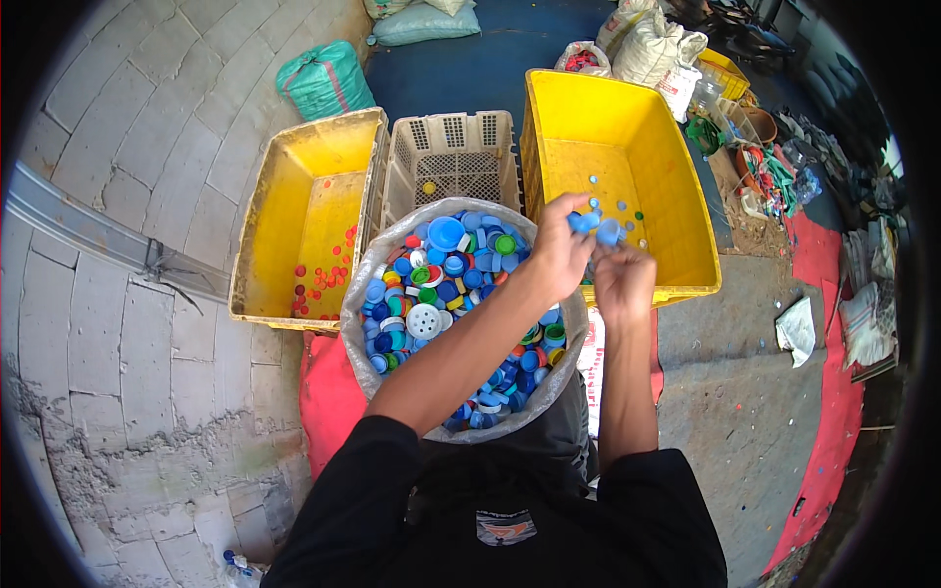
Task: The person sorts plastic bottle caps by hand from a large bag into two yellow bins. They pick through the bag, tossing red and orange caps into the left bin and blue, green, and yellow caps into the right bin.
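Grey stone-block paving [127, 323] on the left, cracked and stained, crossed by a metal rail [88, 230]. Blue floor covering [470, 69] farther off, with a teal sack [323, 78] and white sacks [652, 44] on it. Bare concrete [735, 392] at right, edged by red matting [833, 431], all in bright daylight.

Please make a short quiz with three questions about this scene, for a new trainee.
1. True or false: the large yellow crate on the right holds only a few scattered caps.
2. Which colour is most common in the sack of bottle caps? A red, B blue, C green
3. What do the left hand and right hand hold over the crate's edge?

Key: 1 true. 2 B. 3 blue caps.
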{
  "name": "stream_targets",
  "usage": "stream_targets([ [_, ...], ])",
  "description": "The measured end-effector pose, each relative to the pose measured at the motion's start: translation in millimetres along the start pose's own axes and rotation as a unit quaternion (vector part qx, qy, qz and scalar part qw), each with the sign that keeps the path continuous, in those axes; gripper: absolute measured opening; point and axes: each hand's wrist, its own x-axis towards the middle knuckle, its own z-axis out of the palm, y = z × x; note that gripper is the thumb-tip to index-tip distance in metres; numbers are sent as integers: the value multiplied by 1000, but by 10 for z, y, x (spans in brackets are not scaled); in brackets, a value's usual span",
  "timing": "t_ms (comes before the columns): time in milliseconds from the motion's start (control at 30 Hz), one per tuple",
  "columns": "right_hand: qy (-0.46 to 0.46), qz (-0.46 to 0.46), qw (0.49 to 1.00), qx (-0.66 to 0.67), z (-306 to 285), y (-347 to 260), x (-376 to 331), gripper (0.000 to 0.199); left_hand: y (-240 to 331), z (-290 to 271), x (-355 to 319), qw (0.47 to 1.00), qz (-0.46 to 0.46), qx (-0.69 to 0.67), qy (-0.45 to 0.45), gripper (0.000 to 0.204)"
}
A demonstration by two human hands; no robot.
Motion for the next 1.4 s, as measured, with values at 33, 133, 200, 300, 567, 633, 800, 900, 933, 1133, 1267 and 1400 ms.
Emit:
stream_targets([
  [33, 27, -23, 999, 23, -1, -82, 110, 30, 5, 141, 8, 1000, 17, 8, 24, 59],
  [133, 70, -71, 995, 17, -52, -236, 143, 52, 144, 108, -64, 998, 55, 28, -16, 86],
  [200, 109, -104, 988, -40, -27, -227, 16, 60, 312, -109, -210, 994, 77, 71, -13, 81],
  [300, 93, -133, 971, -175, 104, -129, -400, 66, 580, -595, -490, 983, 126, 129, -39, 61],
  [567, -45, -241, 654, -716, -121, 355, -1138, 39, 691, -1553, -1551, 953, 250, 160, 61, 14],
  [633, -47, -241, 628, -739, -69, 433, -1250, 39, 667, -1734, -1708, 940, 291, 139, 107, 15],
  [800, -35, -224, 576, -785, 55, 503, -1341, 38, 600, -1847, -1872, 930, 318, 124, 139, 18],
  [900, -42, -227, 565, -792, 95, 553, -1360, 37, 601, -1893, -1878, 922, 324, 154, 146, 17],
  [933, -45, -227, 564, -793, 108, 567, -1364, 37, 610, -1897, -1876, 924, 317, 155, 147, 17],
  [1133, -49, -227, 527, -817, 229, 684, -1426, 34, 628, -1927, -1898, 908, 330, 196, 170, 16],
  [1267, -102, -221, 523, -817, 370, 838, -1434, 31, 617, -1977, -1968, 882, 349, 254, 190, 17],
  [1400, -151, -224, 508, -818, 585, 1129, -1386, 34, 578, -2004, -2041, 862, 356, 290, 213, 15],
])
